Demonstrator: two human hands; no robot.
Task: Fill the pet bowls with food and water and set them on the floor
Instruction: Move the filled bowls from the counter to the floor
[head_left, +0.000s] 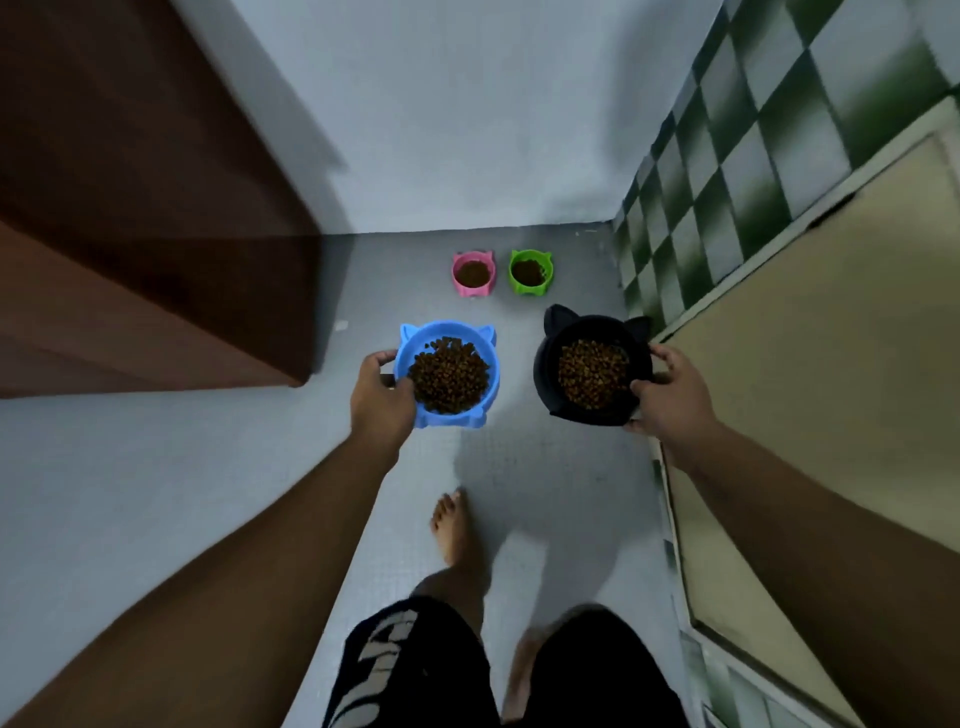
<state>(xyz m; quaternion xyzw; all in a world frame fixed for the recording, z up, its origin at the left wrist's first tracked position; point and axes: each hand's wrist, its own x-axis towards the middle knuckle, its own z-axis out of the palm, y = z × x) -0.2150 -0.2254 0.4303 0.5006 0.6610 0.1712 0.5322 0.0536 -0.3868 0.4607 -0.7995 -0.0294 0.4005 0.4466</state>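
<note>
Placed: pink bowl (472, 274) and green bowl (530, 272) stand side by side on the grey floor (545, 467) near the far wall, both filled with kibble.
In transit: blue bowl (448, 374), clamped at its rim by the left hand (381, 392); black bowl (592, 371), clamped at its rim by the right hand (670, 392). Both hold kibble and are carried above the floor.
Outstanding: setting these two down; no water is visible in any bowl.
Surroundings: brown door (145, 234) to the left, checked tile wall (727, 182) to the right.
Obstructions: none apparent; the floor in front of the placed bowls appears free. The person's bare foot (452, 530) is well behind.
</note>
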